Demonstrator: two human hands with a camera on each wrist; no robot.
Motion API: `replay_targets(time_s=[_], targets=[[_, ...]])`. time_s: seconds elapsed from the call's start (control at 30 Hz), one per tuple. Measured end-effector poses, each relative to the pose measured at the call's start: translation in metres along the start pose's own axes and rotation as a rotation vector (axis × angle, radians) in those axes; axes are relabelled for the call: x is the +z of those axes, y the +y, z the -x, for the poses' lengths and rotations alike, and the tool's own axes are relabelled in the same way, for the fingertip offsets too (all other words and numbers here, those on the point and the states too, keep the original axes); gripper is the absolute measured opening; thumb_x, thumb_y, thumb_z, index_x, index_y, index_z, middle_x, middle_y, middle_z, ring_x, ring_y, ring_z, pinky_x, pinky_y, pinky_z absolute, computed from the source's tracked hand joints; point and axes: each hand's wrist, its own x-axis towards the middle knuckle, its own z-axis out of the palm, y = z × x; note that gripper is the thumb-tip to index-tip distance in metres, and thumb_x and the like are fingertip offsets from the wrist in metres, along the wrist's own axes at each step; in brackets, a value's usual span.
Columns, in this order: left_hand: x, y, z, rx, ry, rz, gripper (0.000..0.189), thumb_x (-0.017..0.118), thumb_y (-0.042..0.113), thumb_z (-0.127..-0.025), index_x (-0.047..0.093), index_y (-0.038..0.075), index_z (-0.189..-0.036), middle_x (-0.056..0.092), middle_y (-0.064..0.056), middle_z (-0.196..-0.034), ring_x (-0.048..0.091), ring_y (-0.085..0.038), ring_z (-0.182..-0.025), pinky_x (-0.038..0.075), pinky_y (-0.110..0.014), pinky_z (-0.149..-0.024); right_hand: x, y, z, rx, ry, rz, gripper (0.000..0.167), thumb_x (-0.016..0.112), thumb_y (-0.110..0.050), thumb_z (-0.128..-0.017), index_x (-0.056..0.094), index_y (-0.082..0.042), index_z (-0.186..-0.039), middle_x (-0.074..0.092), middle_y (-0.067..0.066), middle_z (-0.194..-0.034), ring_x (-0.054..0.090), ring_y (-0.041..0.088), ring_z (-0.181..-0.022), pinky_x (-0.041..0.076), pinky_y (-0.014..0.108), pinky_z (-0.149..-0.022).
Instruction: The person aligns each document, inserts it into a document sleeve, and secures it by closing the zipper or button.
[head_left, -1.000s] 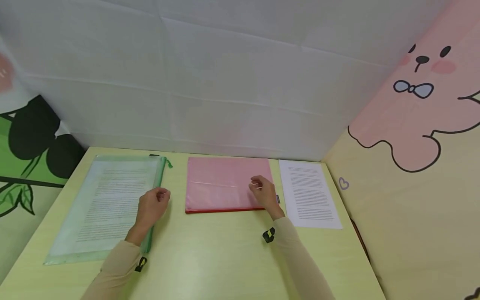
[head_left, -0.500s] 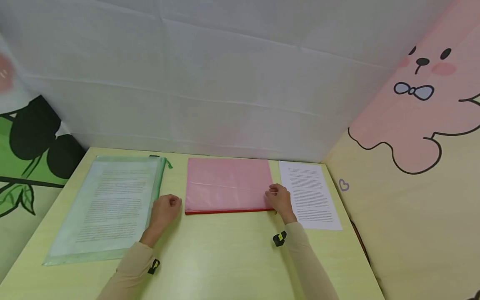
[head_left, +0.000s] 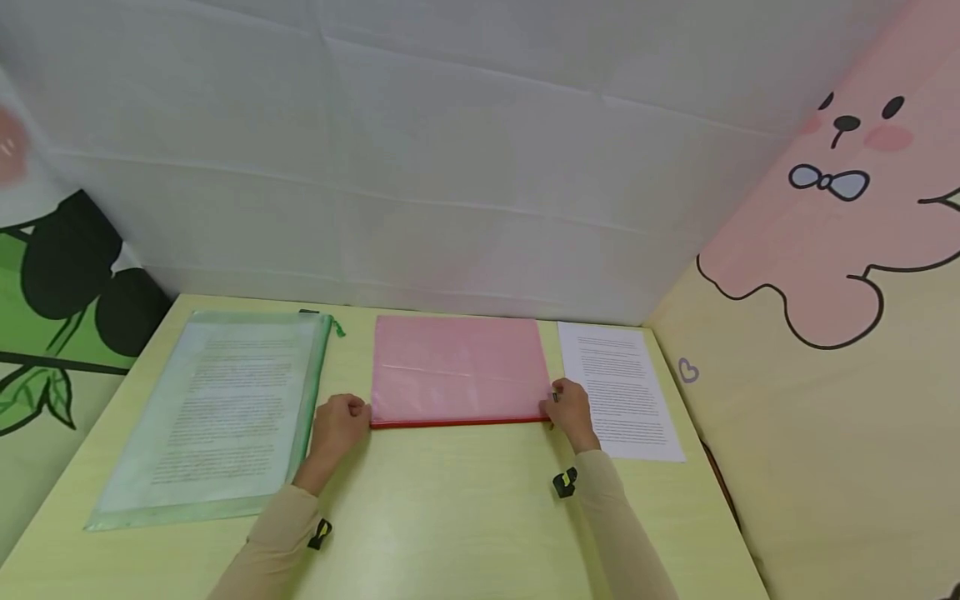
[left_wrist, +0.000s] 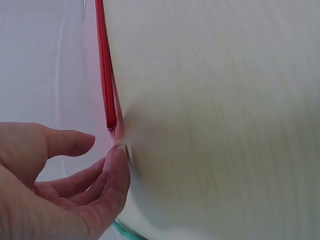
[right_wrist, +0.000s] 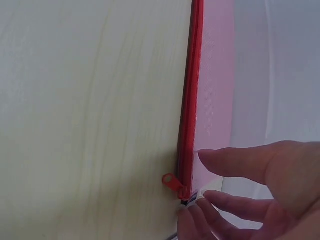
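Observation:
A pink zipper file pouch (head_left: 459,367) lies flat on the table, its red zipper edge (right_wrist: 191,95) facing the person. At its near left corner is my left hand (head_left: 341,429); in the left wrist view the fingertips are right at the corner and the thumb stands apart from them. My right hand (head_left: 573,414) is at the near right corner. In the right wrist view its thumb tip meets the pink top and the other fingers lie by the side edge, beside the red zipper pull (right_wrist: 171,181). Neither hand's fingers close round the pouch.
To the left, a green zipper pouch (head_left: 302,479) with a printed page inside lies on the table (head_left: 450,517). A loose printed sheet (head_left: 622,392) lies to the right. White cloth (head_left: 480,167) hangs behind the table's far edge.
Both hands have moved right and toward the person: the left from over the green pouch to the pink pouch's left corner, the right from above the pink pouch to its right corner.

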Motion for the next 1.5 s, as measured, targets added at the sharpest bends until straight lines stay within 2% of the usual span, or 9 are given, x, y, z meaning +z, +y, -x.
replay_targets(time_s=[0.3,0.57,0.7,0.9,0.97,1.07,1.2,1.4,1.5], targets=[[0.006,-0.002,-0.001,0.022,0.023,0.005,0.022,0.063,0.004,-0.087,0.073,-0.011,-0.100,0.073,-0.018,-0.087,0.069,-0.035,-0.084,0.055,-0.043,-0.071,-0.002,0.005,-0.001,-0.029,0.001,0.005,0.040,0.075,-0.001,-0.081,0.065,0.014,-0.117,0.067,0.028,-0.113,0.062,0.040,-0.105,0.052,0.052,-0.094],[0.008,-0.003,0.001,0.010,-0.001,0.041,0.023,0.065,0.003,-0.087,0.073,-0.011,-0.102,0.075,-0.019,-0.089,0.071,-0.034,-0.083,0.055,-0.036,-0.067,-0.002,0.010,-0.005,0.033,0.011,-0.056,0.033,0.075,-0.001,-0.083,0.068,0.010,-0.113,0.070,0.023,-0.108,0.065,0.035,-0.102,0.054,0.048,-0.091],[0.008,-0.003,0.002,0.017,-0.008,0.055,0.021,0.067,0.003,-0.087,0.073,-0.011,-0.102,0.075,-0.019,-0.088,0.072,-0.034,-0.083,0.056,-0.035,-0.067,-0.002,0.013,-0.005,0.024,0.037,-0.095,0.026,0.076,0.000,-0.084,0.071,0.010,-0.108,0.073,0.021,-0.101,0.069,0.031,-0.092,0.057,0.041,-0.083],[0.007,-0.005,0.003,0.008,-0.013,0.075,0.021,0.068,0.004,-0.086,0.074,-0.010,-0.102,0.076,-0.016,-0.087,0.072,-0.033,-0.083,0.055,-0.034,-0.068,-0.005,0.016,-0.005,-0.002,0.071,-0.220,0.017,0.075,0.006,-0.085,0.073,0.010,-0.102,0.075,0.023,-0.094,0.074,0.023,-0.071,0.058,0.025,-0.061],[0.007,-0.005,0.003,-0.002,-0.018,0.081,0.021,0.068,0.005,-0.087,0.074,-0.009,-0.102,0.076,-0.015,-0.087,0.072,-0.031,-0.083,0.054,-0.032,-0.067,-0.007,0.017,-0.005,-0.015,0.067,-0.240,0.017,0.075,0.006,-0.086,0.073,0.011,-0.102,0.075,0.023,-0.094,0.074,0.022,-0.071,0.057,0.022,-0.059],[0.004,-0.003,0.006,-0.011,-0.032,0.091,0.021,0.068,0.006,-0.087,0.074,-0.008,-0.102,0.076,-0.014,-0.087,0.072,-0.029,-0.082,0.053,-0.030,-0.066,-0.010,0.018,-0.007,-0.041,0.064,-0.219,0.018,0.077,0.003,-0.086,0.075,0.008,-0.103,0.076,0.020,-0.095,0.074,0.022,-0.077,0.055,0.021,-0.063],[0.000,-0.002,0.013,-0.001,-0.055,0.112,0.020,0.070,0.007,-0.086,0.073,-0.008,-0.100,0.075,-0.014,-0.086,0.072,-0.027,-0.080,0.052,-0.027,-0.064,-0.014,0.019,-0.010,-0.075,0.060,-0.189,0.018,0.079,-0.001,-0.087,0.076,0.004,-0.104,0.077,0.016,-0.096,0.073,0.024,-0.083,0.053,0.022,-0.068],[-0.006,-0.002,0.033,0.029,-0.113,0.131,0.017,0.076,0.005,-0.087,0.072,-0.008,-0.097,0.074,-0.012,-0.083,0.071,-0.024,-0.076,0.052,-0.027,-0.062,-0.018,0.018,-0.011,-0.117,0.027,-0.255,0.017,0.078,0.002,-0.088,0.075,0.006,-0.105,0.076,0.019,-0.098,0.074,0.028,-0.084,0.055,0.020,-0.065],[-0.009,-0.002,0.041,0.045,-0.136,0.137,0.017,0.078,0.006,-0.088,0.071,-0.007,-0.096,0.073,-0.010,-0.083,0.070,-0.021,-0.075,0.052,-0.026,-0.061,-0.019,0.019,-0.013,-0.167,0.014,-0.273,0.017,0.077,0.003,-0.088,0.075,0.006,-0.105,0.076,0.021,-0.099,0.074,0.029,-0.084,0.055,0.019,-0.065]])
